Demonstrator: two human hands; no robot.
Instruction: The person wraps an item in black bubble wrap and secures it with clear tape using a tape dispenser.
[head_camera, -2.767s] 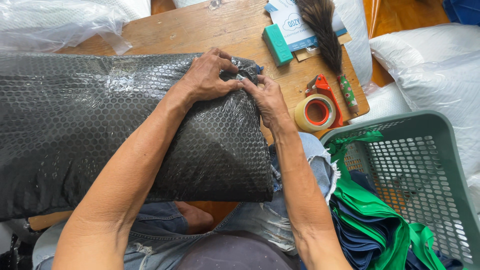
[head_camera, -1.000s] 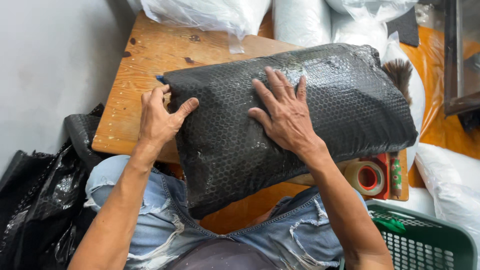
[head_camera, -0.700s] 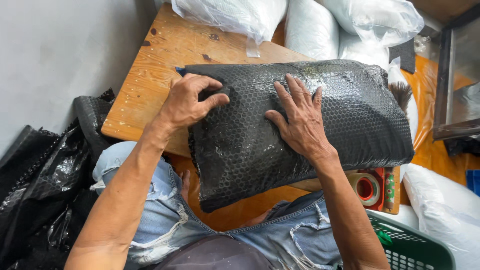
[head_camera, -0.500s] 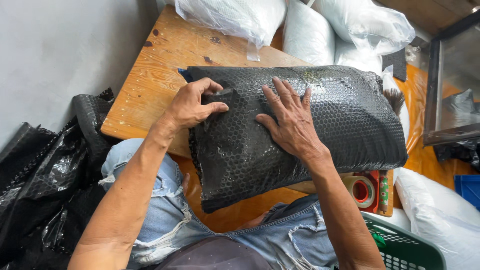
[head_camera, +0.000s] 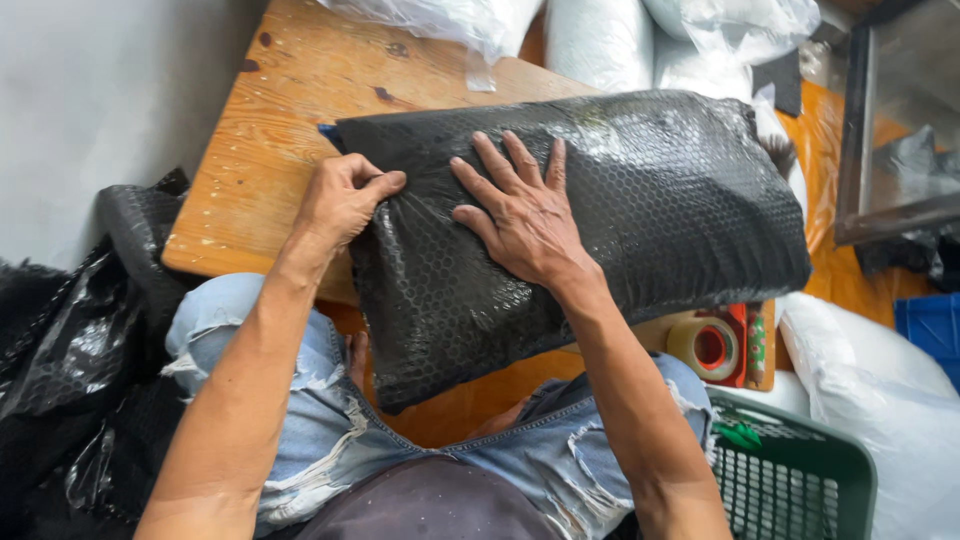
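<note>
Black bubble-wrap parcel (head_camera: 600, 230) lies across the near edge of the wooden table (head_camera: 270, 150), its lower corner overhanging the person's lap. Right hand (head_camera: 525, 215) rests flat on it, fingers spread, gripping nothing. Left hand (head_camera: 340, 200), at 9 o'clock of the right, is curled, pinching the parcel's left edge. Tape dispenser (head_camera: 715, 345) sits at 5 o'clock, just beside the parcel; green basket (head_camera: 800, 475) lies beyond.

Bare arms, no sleeves; ripped light-blue jeans (head_camera: 300, 400), frayed knees, dark top (head_camera: 430, 505)
</note>
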